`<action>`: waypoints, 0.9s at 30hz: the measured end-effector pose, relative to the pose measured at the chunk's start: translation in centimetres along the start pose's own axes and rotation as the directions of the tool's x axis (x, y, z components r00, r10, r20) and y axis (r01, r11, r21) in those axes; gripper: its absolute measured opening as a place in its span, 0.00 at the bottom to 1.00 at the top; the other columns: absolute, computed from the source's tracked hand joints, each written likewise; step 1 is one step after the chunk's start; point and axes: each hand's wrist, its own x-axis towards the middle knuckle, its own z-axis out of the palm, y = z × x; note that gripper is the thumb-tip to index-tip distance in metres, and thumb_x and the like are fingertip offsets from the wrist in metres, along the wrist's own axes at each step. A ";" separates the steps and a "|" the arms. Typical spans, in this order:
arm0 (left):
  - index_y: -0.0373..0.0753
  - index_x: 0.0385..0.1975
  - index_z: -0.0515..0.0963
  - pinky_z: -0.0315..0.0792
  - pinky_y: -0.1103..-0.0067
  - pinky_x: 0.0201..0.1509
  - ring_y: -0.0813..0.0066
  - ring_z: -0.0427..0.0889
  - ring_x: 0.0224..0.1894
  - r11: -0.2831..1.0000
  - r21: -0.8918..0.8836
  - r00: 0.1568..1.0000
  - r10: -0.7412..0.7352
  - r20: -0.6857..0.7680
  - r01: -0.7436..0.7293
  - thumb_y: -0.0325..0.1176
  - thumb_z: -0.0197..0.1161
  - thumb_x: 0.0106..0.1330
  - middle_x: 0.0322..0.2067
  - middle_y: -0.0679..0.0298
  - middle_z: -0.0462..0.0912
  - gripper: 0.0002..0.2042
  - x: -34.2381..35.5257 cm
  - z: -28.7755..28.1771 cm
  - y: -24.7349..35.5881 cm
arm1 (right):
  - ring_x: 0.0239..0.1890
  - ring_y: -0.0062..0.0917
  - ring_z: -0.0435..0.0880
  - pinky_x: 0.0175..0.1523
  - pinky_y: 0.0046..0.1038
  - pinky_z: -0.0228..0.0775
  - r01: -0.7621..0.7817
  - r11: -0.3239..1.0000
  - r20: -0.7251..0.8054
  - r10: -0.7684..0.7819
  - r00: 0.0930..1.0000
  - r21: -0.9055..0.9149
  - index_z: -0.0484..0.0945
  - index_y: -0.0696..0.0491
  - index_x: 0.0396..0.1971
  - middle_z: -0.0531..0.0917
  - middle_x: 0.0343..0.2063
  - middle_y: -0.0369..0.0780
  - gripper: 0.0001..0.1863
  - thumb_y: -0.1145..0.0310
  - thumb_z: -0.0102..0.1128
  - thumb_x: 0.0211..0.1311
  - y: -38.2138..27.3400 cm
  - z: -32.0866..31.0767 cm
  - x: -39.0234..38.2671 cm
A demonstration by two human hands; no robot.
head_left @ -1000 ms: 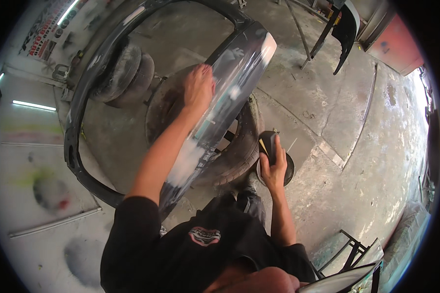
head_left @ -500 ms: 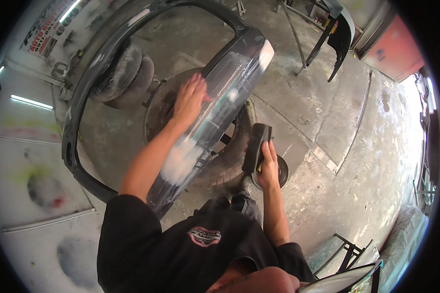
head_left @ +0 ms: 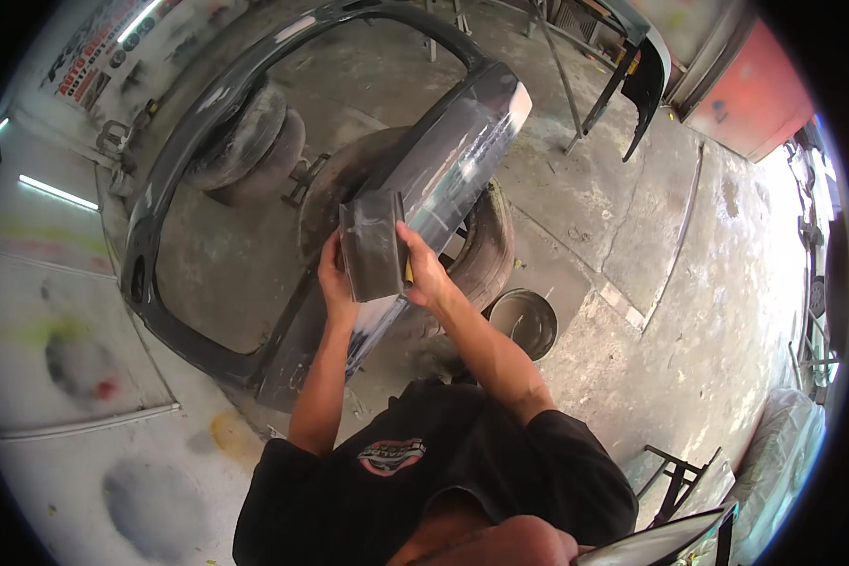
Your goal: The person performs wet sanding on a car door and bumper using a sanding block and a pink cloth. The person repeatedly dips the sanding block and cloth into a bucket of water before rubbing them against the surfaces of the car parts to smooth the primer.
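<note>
My left hand and my right hand grip opposite sides of a dark sandpaper sheet, which is held up in front of me with its broad face showing. A small yellow piece shows by the right fingers; the rest of it is hidden. Behind and below the sheet lies a grey car tailgate with a large window opening, its solid panel streaked and patched with pale filler. Both hands appear raised over the panel. The tailgate rests on a tire.
A round dark pan stands on the floor right of the tire. More dusty wheels lie beyond the window opening. A black bumper piece hangs on a stand at the far right. A metal stand sits near my right side.
My left hand has left the tailgate panel and taken hold of the sandpaper. My right hand has brought the sheet leftward from above the pan, turning its broad face into view.
</note>
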 end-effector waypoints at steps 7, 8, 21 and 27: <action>0.35 0.63 0.74 0.78 0.73 0.60 0.74 0.84 0.54 0.702 -0.515 0.869 -0.425 0.251 0.492 0.47 0.57 0.79 0.54 0.63 0.84 0.23 -1.2 -0.9 0.0 | 0.57 0.24 0.81 0.62 0.29 0.73 0.119 0.860 -0.105 -0.196 0.975 -0.497 0.73 0.57 0.63 0.82 0.56 0.39 0.27 0.50 0.48 0.81 0.8 -0.5 0.4; 0.36 0.62 0.75 0.79 0.72 0.59 0.72 0.85 0.53 0.662 -0.562 0.868 -0.401 0.293 0.496 0.49 0.56 0.79 0.53 0.62 0.84 0.24 -1.2 -0.5 0.2 | 0.57 0.24 0.81 0.62 0.29 0.73 0.128 0.855 -0.104 -0.207 0.973 -0.503 0.73 0.57 0.63 0.82 0.56 0.39 0.27 0.50 0.48 0.81 0.8 -1.2 0.3; 0.37 0.61 0.75 0.81 0.70 0.59 0.68 0.86 0.53 0.564 -0.516 0.765 -0.467 0.444 0.645 0.53 0.63 0.74 0.54 0.59 0.84 0.27 -1.5 -1.0 -1.2 | 0.33 0.20 0.81 0.39 0.24 0.74 0.131 0.742 -0.238 -0.370 0.898 -0.657 0.78 0.60 0.42 0.83 0.31 0.38 0.15 0.63 0.68 0.70 -1.5 1.3 -1.6; 0.37 0.65 0.72 0.79 0.69 0.61 0.66 0.84 0.56 0.311 -0.641 0.709 -0.399 0.582 0.701 0.70 0.52 0.71 0.57 0.58 0.82 0.40 -1.7 0.4 2.7 | 0.34 0.25 0.87 0.39 0.29 0.81 0.186 0.737 -0.111 -0.334 0.936 -0.650 0.79 0.66 0.48 0.87 0.36 0.44 0.18 0.71 0.71 0.65 -2.7 2.9 -3.2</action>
